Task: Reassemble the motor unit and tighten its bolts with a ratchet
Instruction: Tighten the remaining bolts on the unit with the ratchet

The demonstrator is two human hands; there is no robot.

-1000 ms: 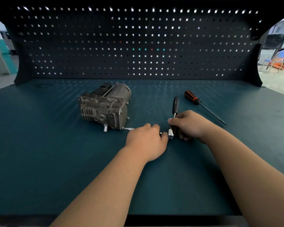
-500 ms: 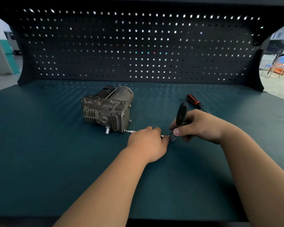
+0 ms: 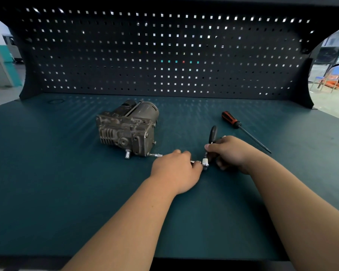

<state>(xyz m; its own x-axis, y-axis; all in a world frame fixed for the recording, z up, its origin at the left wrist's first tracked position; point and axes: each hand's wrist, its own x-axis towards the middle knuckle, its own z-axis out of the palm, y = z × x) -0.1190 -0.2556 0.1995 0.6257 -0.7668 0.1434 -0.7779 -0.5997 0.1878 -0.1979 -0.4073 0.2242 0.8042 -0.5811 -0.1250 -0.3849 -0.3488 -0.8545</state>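
Note:
The grey metal motor unit (image 3: 126, 129) lies on the green bench top, left of centre. From its lower right corner a thin extension bar with a socket (image 3: 156, 155) runs right toward the ratchet (image 3: 212, 134). My left hand (image 3: 176, 170) curls over the middle of that bar and hides it. My right hand (image 3: 228, 151) grips the ratchet's black handle, which points up and away from me, its silver head (image 3: 205, 162) down by my left thumb.
A screwdriver (image 3: 241, 128) with a red and black handle lies at the right rear of the bench. The dark pegboard wall (image 3: 164, 55) closes off the back. The green bench surface (image 3: 57, 192) spreads out to the left and toward me.
My right hand swung the ratchet handle to the right and then back toward the left. My left hand stayed on the extension bar. The motor unit did not move.

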